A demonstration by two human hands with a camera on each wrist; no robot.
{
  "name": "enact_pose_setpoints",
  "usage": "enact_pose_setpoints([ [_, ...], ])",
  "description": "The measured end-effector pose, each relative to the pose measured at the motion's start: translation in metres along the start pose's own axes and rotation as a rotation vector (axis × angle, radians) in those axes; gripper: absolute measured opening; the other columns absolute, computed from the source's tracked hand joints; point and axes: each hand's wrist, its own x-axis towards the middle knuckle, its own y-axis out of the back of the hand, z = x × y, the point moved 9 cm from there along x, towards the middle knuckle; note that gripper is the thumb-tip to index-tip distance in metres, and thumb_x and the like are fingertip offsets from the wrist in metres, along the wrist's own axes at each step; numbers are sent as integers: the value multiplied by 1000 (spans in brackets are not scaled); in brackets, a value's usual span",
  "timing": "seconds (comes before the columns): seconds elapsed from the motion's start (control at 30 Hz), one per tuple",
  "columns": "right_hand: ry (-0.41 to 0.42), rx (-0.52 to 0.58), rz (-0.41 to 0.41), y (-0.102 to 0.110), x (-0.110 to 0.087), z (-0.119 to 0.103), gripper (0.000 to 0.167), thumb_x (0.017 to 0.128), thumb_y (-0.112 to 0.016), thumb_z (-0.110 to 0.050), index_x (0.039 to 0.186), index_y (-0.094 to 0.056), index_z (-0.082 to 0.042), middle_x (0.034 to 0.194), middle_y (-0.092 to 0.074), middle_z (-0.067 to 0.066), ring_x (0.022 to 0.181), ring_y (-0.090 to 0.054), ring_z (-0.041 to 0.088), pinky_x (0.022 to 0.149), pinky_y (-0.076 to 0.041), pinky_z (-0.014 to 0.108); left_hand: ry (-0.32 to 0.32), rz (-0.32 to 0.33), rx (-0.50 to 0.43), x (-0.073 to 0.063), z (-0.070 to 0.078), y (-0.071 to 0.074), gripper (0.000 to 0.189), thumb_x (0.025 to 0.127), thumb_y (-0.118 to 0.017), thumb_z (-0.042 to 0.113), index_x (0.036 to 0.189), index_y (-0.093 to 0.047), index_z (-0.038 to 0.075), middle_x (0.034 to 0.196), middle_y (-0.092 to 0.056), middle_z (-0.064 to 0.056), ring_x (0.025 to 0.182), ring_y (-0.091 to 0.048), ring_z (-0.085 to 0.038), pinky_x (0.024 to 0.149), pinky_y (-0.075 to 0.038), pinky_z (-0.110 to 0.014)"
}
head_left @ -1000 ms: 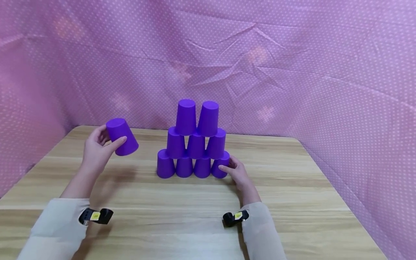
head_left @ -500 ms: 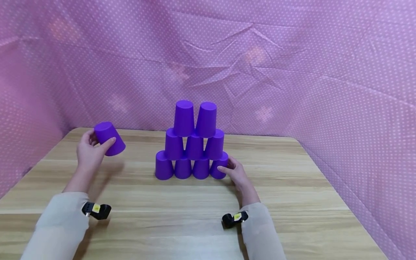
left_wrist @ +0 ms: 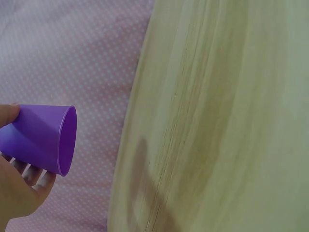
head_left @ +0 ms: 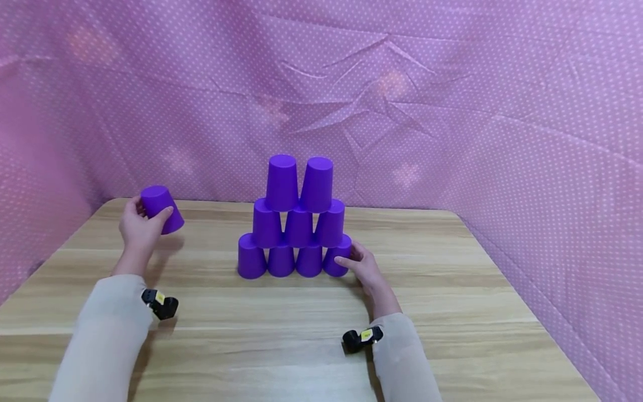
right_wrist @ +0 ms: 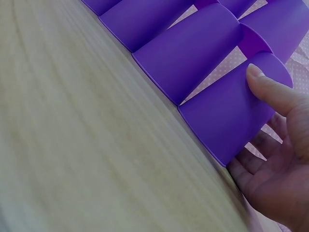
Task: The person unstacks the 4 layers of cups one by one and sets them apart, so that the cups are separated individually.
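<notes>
At the far left, my left hand grips a purple cup between thumb and fingers, tilted and mouth down above the table. Its open rim shows in the left wrist view, where the cup lies across the fingers. Upside-down purple cups stand in a pyramid at the middle: several in the bottom row, three above, two on top. My right hand holds the bottom row's right-end cup. In the right wrist view the thumb lies on that cup's near side, with fingers round the other side.
The wood-grain table reaches back to a pink dotted cloth that hangs behind and on both sides. Each sleeve bears a black wrist camera, one on the left and one on the right.
My left hand has carried its cup to the left, farther from the pyramid. My right hand stays at the end cup, and the pyramid keeps its shape.
</notes>
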Motion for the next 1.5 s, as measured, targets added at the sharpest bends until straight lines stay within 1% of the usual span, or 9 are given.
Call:
enact_pose_setpoints([
  [0.4,-12,-15,-6,1,3,1,56,72,-69,-10,124,-46,-10,114,-53,9,105,-47,20,92,-35,32,46,37,-34,18,-11,-10,62,78,-62,20,131,-32,6,128,-38,-14,113,-36,-20,95,-30,-26],
  [0.53,-15,-16,3,2,2,1,56,72,-69,-9,123,-46,-9,114,-53,10,105,-47,22,92,-35,33,79,32,-62,22,-22,-14,63,78,-63,22,131,-32,8,130,-37,-12,115,-35,-19,96,-29,-27],
  [0.6,-14,-16,7,3,2,2,56,72,-69,-9,123,-47,-9,113,-53,11,104,-48,22,92,-35,34,93,22,-73,29,-34,-17,65,77,-64,25,131,-32,11,131,-36,-10,117,-34,-19,97,-28,-28],
  [0.73,-5,-10,2,3,3,3,56,72,-69,-9,123,-47,-9,113,-53,10,104,-48,22,91,-35,33,100,4,-76,53,-74,-24,70,72,-67,37,131,-33,21,132,-35,-4,117,-33,-16,98,-27,-30],
  [0.83,-4,-13,-4,2,4,3,55,72,-69,-10,123,-47,-9,113,-53,10,104,-48,21,91,-36,33,113,-25,-162,71,-105,-33,74,67,-70,40,130,-33,29,132,-33,0,119,-30,-15,98,-27,-35],
  [0.97,-12,-20,-2,3,3,3,55,72,-69,-10,123,-47,-10,113,-53,9,104,-48,20,92,-35,33,124,-42,-169,83,-123,-40,79,65,-69,44,132,-29,32,135,-30,1,120,-27,-15,98,-25,-37],
  [1.1,-4,-12,-11,2,1,-2,55,73,-68,-7,123,-46,-7,114,-52,12,105,-47,22,92,-34,34,106,-15,-61,79,-115,-36,82,65,-67,48,134,-27,27,134,-32,-2,119,-31,-16,98,-26,-31],
  [1.33,-7,-10,-28,0,-2,-7,55,75,-65,-4,125,-43,-4,116,-50,15,107,-45,25,93,-34,34,169,-5,-64,27,-59,-24,69,77,-64,24,134,-27,13,134,-32,-9,120,-30,-20,99,-25,-29],
  [1.5,-5,-33,-28,-3,-11,-19,53,76,-63,-2,125,-41,-1,116,-49,17,106,-45,26,92,-34,35,186,-24,-11,15,-54,-22,67,79,-62,21,134,-25,9,135,-30,-11,121,-28,-22,99,-24,-30],
])
